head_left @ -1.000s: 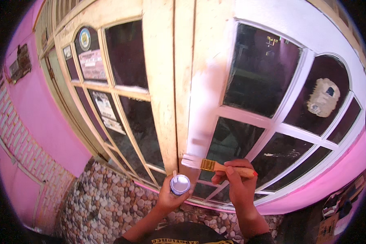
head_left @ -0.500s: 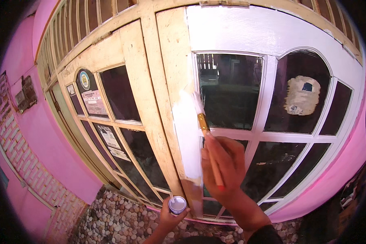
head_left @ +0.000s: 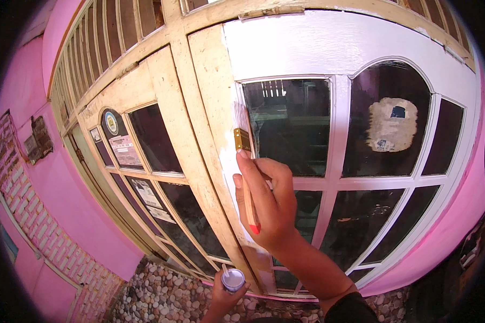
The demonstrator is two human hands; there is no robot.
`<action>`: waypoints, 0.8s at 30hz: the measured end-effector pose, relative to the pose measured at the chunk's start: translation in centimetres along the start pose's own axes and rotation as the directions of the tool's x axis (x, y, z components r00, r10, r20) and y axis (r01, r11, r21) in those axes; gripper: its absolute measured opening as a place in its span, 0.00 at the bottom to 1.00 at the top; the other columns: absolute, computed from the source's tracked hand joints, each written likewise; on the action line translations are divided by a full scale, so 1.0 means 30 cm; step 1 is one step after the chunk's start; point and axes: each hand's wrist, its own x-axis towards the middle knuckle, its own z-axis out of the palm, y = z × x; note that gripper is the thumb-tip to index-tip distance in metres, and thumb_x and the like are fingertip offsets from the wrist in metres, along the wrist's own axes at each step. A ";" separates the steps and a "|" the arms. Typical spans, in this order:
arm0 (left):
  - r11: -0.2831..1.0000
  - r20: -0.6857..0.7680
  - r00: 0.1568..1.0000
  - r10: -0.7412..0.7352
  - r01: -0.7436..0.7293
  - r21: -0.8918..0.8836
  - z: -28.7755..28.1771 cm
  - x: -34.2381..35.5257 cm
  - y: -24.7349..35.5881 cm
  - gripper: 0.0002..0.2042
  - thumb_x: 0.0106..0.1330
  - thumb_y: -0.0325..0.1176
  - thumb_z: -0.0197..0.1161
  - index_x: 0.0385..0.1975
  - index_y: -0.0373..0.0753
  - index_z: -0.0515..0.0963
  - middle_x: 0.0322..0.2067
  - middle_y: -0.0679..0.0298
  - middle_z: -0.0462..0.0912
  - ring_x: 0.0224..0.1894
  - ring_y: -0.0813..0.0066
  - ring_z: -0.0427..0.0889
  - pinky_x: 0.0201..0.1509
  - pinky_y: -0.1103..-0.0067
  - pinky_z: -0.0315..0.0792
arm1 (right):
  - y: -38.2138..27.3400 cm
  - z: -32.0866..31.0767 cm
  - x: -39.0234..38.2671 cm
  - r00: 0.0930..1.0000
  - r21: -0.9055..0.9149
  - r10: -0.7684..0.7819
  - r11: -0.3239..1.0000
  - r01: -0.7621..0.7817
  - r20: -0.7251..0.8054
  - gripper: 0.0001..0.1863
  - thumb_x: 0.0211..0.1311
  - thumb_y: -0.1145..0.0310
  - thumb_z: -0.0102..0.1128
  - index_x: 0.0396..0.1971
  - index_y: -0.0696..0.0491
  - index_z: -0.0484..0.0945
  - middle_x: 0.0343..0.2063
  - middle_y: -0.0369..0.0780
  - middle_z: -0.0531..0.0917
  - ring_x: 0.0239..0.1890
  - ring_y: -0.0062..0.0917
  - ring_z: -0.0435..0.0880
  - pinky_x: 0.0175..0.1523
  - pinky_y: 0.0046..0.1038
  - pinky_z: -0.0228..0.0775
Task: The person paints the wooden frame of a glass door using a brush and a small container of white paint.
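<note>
My right hand grips a paintbrush with a wooden handle, a red tip and a gold metal band. Its white-coated bristles press against the left stile of the wooden door, along the edge of the upper glass pane. White paint covers the door's top and right side; the upper part of that stile is still bare cream wood, with fresh white lower down. Low at the centre, my left hand is wrapped round a small cup of white paint, a pale stick standing in it.
A cream door with stickers on its glass stands at the left. Pink wall and a band of white brickwork lie beyond it. Pebbled flooring runs along the bottom. A torn paper patch clings to the right pane.
The brush has shifted left and upward along the stile, its bristles now further up beside the glass. My view has turned slightly. The paint cup stays in my left hand, low down.
</note>
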 end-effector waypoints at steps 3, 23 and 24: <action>1.000 0.003 1.000 -0.029 0.029 -0.002 0.002 -0.001 -0.010 0.32 0.56 0.29 0.75 0.56 0.32 0.61 0.45 0.58 0.76 0.46 0.72 0.79 0.51 0.74 0.75 | 0.007 0.002 0.001 1.000 0.011 0.015 1.000 -0.015 -0.001 0.29 0.53 0.82 0.67 0.58 0.61 0.74 0.42 0.44 0.77 0.40 0.30 0.78 0.45 0.27 0.74; 0.991 -0.005 0.996 0.094 -0.093 0.093 0.000 0.006 0.032 0.29 0.56 0.26 0.75 0.52 0.32 0.62 0.38 0.61 0.80 0.40 0.76 0.82 0.44 0.78 0.78 | -0.007 -0.003 -0.043 0.995 -0.004 0.083 0.997 -0.083 -0.047 0.25 0.55 0.80 0.69 0.55 0.60 0.76 0.39 0.43 0.76 0.36 0.29 0.80 0.39 0.27 0.74; 0.991 -0.004 0.996 0.094 -0.094 0.093 -0.001 0.007 0.032 0.29 0.56 0.26 0.75 0.52 0.32 0.62 0.38 0.61 0.80 0.40 0.76 0.82 0.44 0.78 0.78 | -0.010 -0.011 -0.036 0.996 0.008 0.065 0.998 -0.065 -0.062 0.25 0.55 0.80 0.69 0.55 0.60 0.76 0.39 0.43 0.76 0.36 0.29 0.80 0.39 0.27 0.74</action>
